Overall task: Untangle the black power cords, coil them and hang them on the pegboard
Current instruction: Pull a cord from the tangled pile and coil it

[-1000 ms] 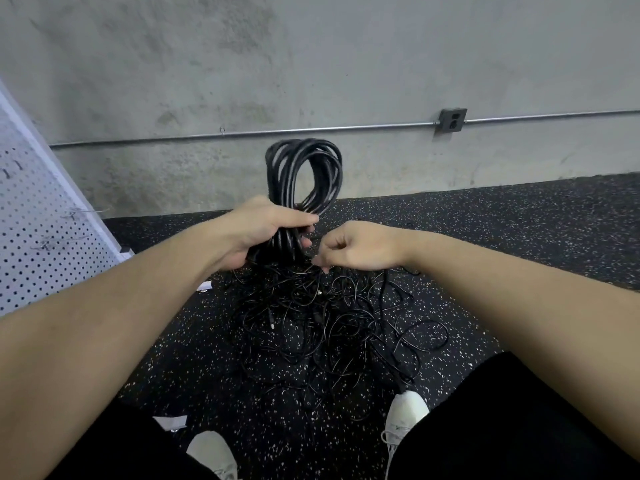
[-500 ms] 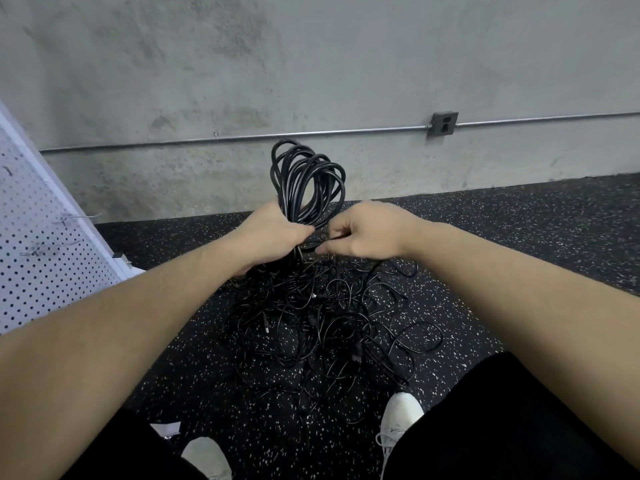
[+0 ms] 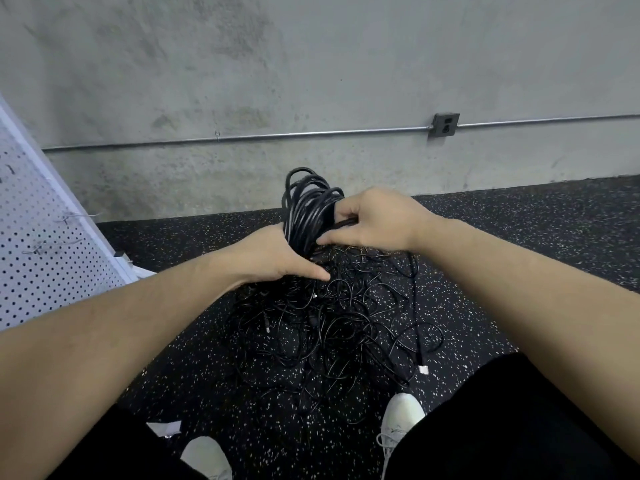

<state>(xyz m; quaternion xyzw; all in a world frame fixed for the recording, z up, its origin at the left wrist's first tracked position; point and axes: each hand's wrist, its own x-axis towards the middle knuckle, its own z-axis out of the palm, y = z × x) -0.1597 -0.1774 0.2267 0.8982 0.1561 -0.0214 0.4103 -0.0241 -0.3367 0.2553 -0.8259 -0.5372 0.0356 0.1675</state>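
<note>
Rising from the tangle (image 3: 332, 327) mid-floor, the coil (image 3: 308, 209) is gripped low by the left hand (image 3: 277, 254). The right hand (image 3: 374, 220), lower a second ago, now pinches a cord end at its top, probably wrapping it; pegboard (image 3: 41, 244) waits at the floor's left edge.

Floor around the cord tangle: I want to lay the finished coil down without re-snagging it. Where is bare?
Bare floor lies right of the tangle, toward the wall, and left between tangle and pegboard. Crowded: between the shoes.
</note>
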